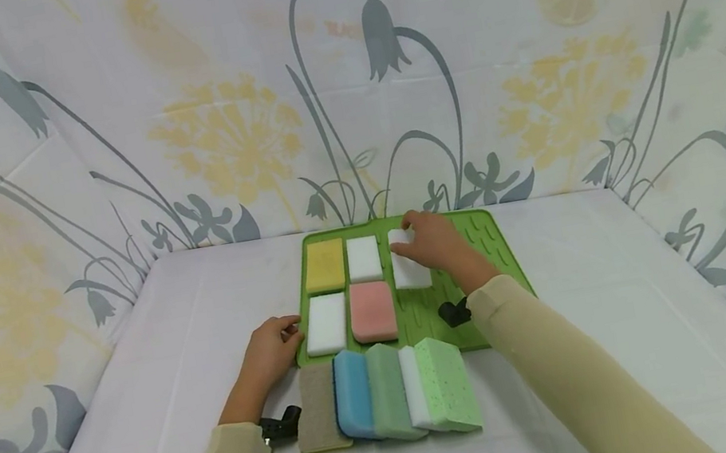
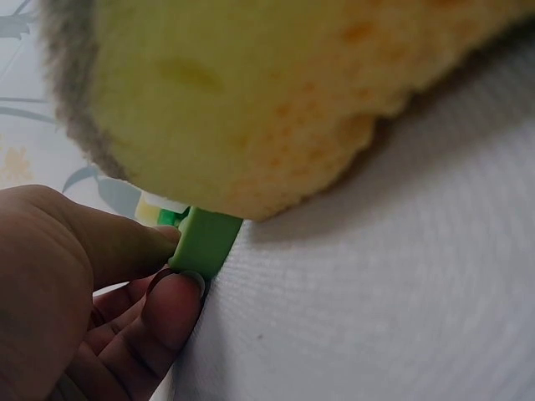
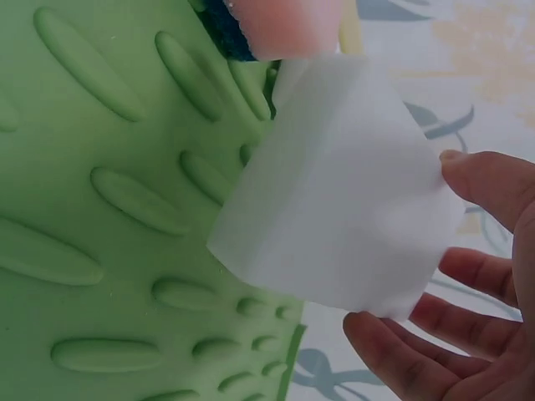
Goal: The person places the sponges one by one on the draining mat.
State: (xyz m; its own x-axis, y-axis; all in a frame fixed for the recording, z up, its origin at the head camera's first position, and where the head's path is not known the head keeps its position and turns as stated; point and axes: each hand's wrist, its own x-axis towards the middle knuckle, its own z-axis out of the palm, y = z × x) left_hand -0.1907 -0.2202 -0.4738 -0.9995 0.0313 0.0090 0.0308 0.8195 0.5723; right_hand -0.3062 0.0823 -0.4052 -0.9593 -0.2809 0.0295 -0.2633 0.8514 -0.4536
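- Gripping a white sponge (image 1: 411, 273) by its edges near the far end, between thumb and fingers, with the right hand (image 1: 440, 243).
- Pinching the left edge of the green mat (image 1: 417, 326) between thumb and finger with the left hand (image 1: 271, 352); probably a good anchor against sliding.
- Held over the mat, right of the yellow sponge (image 1: 325, 265) and the small white sponge (image 1: 364, 259) in the far row; cannot tell how fully in contact with the ridges.
- Likely step in hand: setting the gripped piece down as third in that row.
- Square its sides to the small white sponge, leaving a narrow, even gap.
- Lower evenly, near and far ends together, to avoid a tilted landing across the ridges.
- Squeeze only lightly; probably soft foam, apt to dent or spring out of line.
- Avoid brushing the pink sponge (image 1: 372, 312), just to the near left.
- Release by spreading thumb and fingers, then withdraw toward the mat's bare right side.
- Steer the right sleeve (image 1: 565, 377) clear of the light green sponge (image 1: 452, 385) on the counter (image 1: 592, 283).
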